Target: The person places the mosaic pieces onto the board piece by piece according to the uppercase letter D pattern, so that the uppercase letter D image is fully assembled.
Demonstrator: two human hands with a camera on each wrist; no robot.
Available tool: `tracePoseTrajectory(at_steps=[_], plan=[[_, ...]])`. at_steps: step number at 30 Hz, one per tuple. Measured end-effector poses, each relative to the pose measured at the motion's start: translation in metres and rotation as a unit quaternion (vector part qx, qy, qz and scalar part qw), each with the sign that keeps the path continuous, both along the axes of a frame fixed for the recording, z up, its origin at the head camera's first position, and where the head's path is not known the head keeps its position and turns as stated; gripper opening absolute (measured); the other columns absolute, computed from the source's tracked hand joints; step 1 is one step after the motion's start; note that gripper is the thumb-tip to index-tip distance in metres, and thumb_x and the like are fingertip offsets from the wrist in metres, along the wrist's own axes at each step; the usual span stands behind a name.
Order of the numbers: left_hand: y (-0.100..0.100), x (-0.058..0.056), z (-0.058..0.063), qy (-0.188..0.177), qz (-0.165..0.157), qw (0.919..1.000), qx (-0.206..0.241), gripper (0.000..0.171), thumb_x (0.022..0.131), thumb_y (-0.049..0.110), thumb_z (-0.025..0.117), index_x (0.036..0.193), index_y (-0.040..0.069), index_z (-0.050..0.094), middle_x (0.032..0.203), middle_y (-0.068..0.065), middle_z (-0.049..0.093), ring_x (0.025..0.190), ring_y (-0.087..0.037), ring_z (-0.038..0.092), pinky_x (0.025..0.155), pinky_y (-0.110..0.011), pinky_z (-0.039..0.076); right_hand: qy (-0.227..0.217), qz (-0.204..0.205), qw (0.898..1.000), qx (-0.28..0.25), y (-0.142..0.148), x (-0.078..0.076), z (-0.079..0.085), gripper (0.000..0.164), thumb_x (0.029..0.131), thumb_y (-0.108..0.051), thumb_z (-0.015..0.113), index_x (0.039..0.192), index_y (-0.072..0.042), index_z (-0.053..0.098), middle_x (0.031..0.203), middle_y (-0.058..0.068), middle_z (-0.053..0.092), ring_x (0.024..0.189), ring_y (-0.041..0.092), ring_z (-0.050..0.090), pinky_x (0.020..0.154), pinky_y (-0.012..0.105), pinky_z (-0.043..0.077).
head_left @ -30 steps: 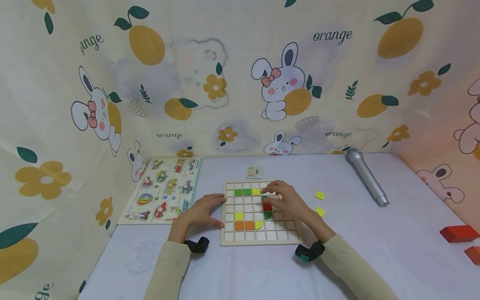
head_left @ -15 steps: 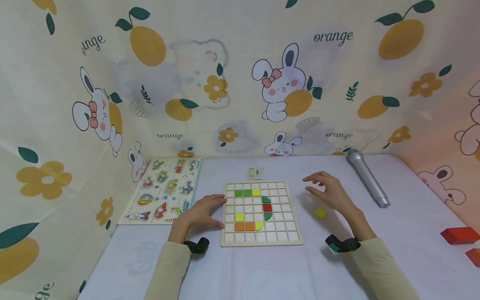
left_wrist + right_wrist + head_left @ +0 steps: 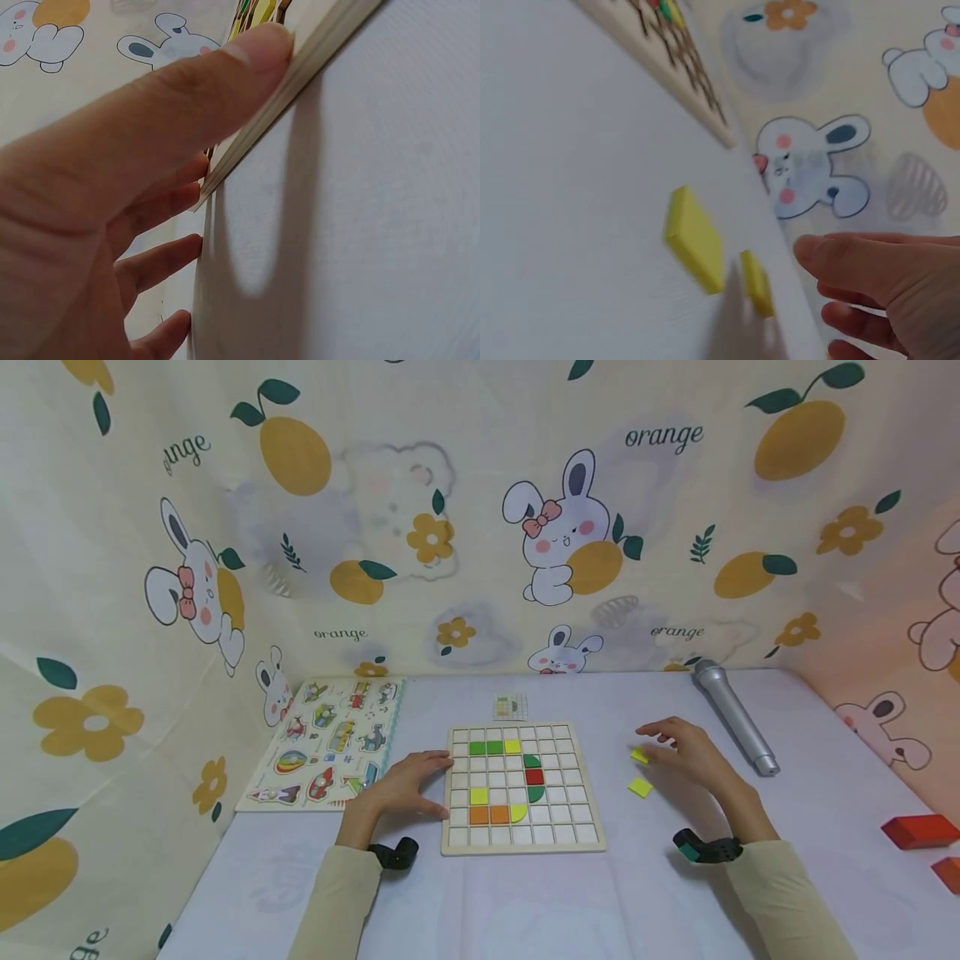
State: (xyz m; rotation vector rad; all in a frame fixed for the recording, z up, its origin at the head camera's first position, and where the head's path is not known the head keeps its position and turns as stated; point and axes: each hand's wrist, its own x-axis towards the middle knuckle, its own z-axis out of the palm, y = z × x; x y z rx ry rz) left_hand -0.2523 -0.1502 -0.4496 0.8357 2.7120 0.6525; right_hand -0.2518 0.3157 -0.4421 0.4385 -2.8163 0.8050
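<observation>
A wooden grid board (image 3: 564, 835) lies mid-table, its squares partly filled with green, yellow, red and orange tiles. My left hand (image 3: 401, 783) rests at the board's left edge. In the left wrist view its thumb (image 3: 259, 56) touches the rim, and the fingers stretch out beyond. To the right of the board, my right hand (image 3: 686, 756) hovers by the farther yellow tile (image 3: 637, 756). The right wrist view shows that tile (image 3: 757, 283) flat on the table, apart from the thumb (image 3: 817, 253). A second yellow tile (image 3: 640, 787) lies nearer me.
Behind the board lies a small pattern card (image 3: 510, 707). A picture puzzle board (image 3: 330, 739) lies at the left, close to my left hand. A silver microphone (image 3: 735, 718) lies at the back right, and red blocks (image 3: 918, 832) sit at the right edge.
My right hand has left the board and moved right, then down beside the farther yellow tile. Both loose yellow tiles still lie there. The left hand stays at the board's edge.
</observation>
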Motion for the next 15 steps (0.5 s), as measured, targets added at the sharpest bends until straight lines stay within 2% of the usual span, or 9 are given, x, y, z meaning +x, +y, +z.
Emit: tracePoseTrajectory(at_steps=[6,11,15], plan=[[0.0,0.002,0.0,0.019,-0.006,0.9998,0.003,0.083,0.071,0.046,0.078,0.137,0.008,0.046,0.147,-0.008,0.037,0.135,-0.032,0.03,0.11,-0.05,0.026,-0.025,-0.01,1.0,0.008,0.002,-0.004,-0.014,0.034,0.077,-0.007,0.074,0.109,-0.001,0.065,0.095,0.013,0.061,0.08,0.023,0.053,0.067,0.032,0.047],[0.0,0.001,0.0,0.014,-0.006,0.9999,0.002,0.082,0.071,0.043,0.078,0.138,0.008,0.045,0.147,-0.008,0.036,0.136,-0.031,0.029,0.111,-0.049,0.025,-0.012,-0.008,1.0,0.013,0.001,-0.007,-0.024,0.029,0.077,-0.006,0.073,0.104,-0.001,0.067,0.088,0.009,0.061,0.074,0.017,0.049,0.062,0.028,0.044],[-0.001,0.0,-0.001,0.007,-0.003,1.0,0.0,0.083,0.071,0.042,0.079,0.138,0.009,0.044,0.148,-0.007,0.035,0.136,-0.031,0.029,0.112,-0.048,0.024,-0.004,-0.01,1.0,0.009,-0.003,-0.008,-0.023,0.027,0.078,-0.005,0.072,0.104,-0.001,0.067,0.087,0.008,0.063,0.074,0.017,0.051,0.063,0.028,0.046]])
